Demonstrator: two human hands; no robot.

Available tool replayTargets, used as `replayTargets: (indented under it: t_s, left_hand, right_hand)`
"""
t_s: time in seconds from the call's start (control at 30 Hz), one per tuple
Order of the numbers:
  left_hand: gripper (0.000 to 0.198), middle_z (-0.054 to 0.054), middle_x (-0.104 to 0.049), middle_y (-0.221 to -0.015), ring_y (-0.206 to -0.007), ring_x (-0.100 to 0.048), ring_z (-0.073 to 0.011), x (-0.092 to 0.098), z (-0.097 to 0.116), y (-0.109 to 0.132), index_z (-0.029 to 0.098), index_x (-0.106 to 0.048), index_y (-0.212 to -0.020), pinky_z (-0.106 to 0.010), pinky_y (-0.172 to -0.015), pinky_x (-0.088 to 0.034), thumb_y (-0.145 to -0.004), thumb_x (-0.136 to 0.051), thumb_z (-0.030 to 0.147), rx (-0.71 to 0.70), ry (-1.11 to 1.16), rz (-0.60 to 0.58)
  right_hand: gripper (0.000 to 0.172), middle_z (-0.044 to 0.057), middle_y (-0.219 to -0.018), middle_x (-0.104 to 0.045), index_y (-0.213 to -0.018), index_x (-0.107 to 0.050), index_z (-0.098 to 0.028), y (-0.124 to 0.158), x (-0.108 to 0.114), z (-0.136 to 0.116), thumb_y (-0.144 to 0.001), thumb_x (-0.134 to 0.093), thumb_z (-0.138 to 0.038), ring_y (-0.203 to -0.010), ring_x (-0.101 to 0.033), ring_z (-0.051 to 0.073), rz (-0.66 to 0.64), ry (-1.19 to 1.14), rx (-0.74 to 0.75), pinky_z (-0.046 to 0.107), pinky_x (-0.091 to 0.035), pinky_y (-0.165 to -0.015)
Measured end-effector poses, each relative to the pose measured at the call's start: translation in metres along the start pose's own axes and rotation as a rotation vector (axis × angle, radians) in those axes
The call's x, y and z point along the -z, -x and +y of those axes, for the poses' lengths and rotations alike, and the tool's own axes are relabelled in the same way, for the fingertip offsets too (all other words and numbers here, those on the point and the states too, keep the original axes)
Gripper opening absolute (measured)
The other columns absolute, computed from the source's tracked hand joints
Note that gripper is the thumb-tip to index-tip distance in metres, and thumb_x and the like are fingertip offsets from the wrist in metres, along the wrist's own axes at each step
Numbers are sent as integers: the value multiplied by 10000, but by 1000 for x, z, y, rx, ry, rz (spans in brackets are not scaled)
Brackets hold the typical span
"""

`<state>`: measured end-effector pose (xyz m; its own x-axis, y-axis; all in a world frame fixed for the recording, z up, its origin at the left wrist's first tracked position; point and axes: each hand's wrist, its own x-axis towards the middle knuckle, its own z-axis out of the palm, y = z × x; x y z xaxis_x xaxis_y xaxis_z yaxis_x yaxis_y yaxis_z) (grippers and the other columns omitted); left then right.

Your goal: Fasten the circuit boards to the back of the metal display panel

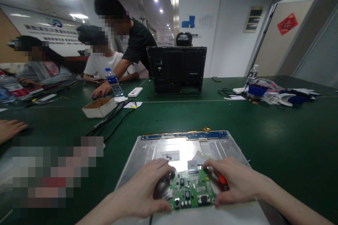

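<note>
A green circuit board (192, 188) lies low over a silvery metal display panel (137, 154), between my two hands. My left hand (144, 186) holds the board's left edge, with the thumb at the near corner and the fingers at the far one. At the right edge, my right hand (232, 179) grips the board in the same way. Tucked under that palm is a red-orange handle (222, 179); the rest of that tool is mostly hidden. A flat ribbon cable (192, 166) meets the board's far edge. Along the panel's far side runs a narrow blue board (182, 135).
Across the green table (277, 147) stands a black monitor back (177, 70). A white open box (99, 108), black cables (113, 114) and a water bottle (113, 82) are left of it. Gloves and bags (274, 93) lie right. A co-worker's hand (12, 128) rests at far left.
</note>
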<state>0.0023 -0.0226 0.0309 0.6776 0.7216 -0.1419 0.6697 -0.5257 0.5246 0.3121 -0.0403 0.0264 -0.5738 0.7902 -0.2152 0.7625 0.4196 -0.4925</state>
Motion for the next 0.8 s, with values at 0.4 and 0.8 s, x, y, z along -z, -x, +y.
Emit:
replayTargets:
  t_s: [0.4,0.8]
  left_hand:
    - [599,-47,-600,-1202,-1085,-567,-298,2,-8,6,247,-576,-1208,-459,-974,-460,-664,-825,269,-38,37,-12]
    - [587,-57,-590,-1149,-1062,-555,-306,2,3,1,215,-598,-1157,-482,-959,-448,-639,-860,302,46,39,-34]
  right_hand:
    - [651,41,-856,-657,-1238,-584,-199,-1,-7,2,-692,-796,-484,-770,-589,252,23,4,15,345,-388,-700]
    - [648,59,-898,-675,-1232,-598,-202,-2,-4,0,-686,-797,-488,-787,-603,264,11,-12,15,373,-423,-732]
